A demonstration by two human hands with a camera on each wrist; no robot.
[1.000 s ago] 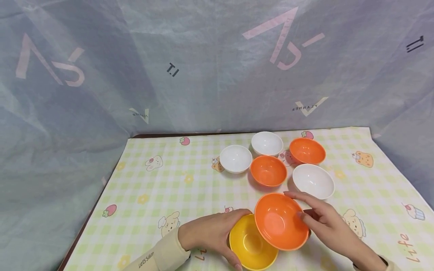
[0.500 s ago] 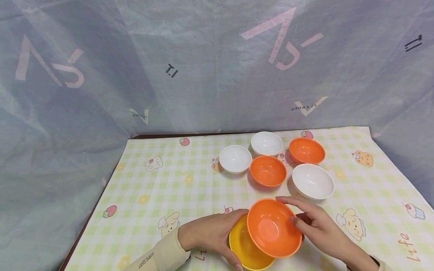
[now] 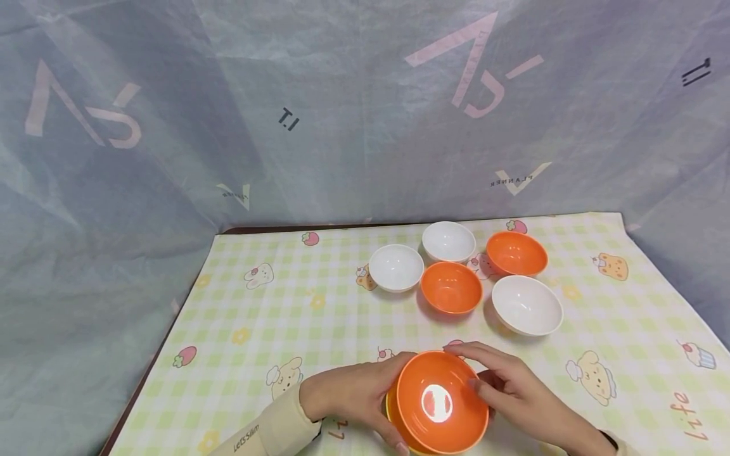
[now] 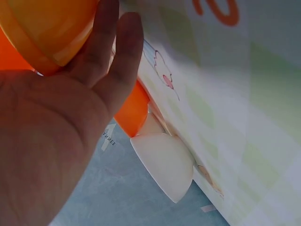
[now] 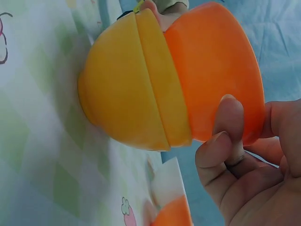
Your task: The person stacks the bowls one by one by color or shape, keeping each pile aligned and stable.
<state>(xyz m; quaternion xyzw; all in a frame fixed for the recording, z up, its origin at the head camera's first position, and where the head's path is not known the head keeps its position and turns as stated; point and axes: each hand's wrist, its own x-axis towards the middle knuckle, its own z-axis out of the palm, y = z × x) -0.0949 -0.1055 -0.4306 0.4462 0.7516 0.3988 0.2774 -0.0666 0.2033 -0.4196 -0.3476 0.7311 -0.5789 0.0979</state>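
My right hand [image 3: 516, 392] pinches the right side of an orange bowl [image 3: 441, 402], thumb over the rim and fingers under the outer wall. The orange bowl is set partway into the mouth of a yellow bowl [image 5: 120, 89], a little tilted, as the right wrist view shows. Round the left side of the yellow bowl lies my left hand [image 3: 356, 392], thumb on the near side and fingers on the far side. A line circles the yellow wall below its rim. From the head, most of the yellow bowl is hidden under the orange one.
Behind stand two more orange bowls [image 3: 452, 288] [image 3: 516, 254] and three white bowls, one at left [image 3: 396, 268], one at back [image 3: 448, 241] and one at right [image 3: 527, 305]. A checked cloth [image 3: 274, 342] covers the table. A grey curtain [image 3: 342, 126] hangs behind.
My right hand has moved left and towards me with the orange bowl, from above the yellow bowl's right side down into its mouth. My left hand has stayed on the yellow bowl.
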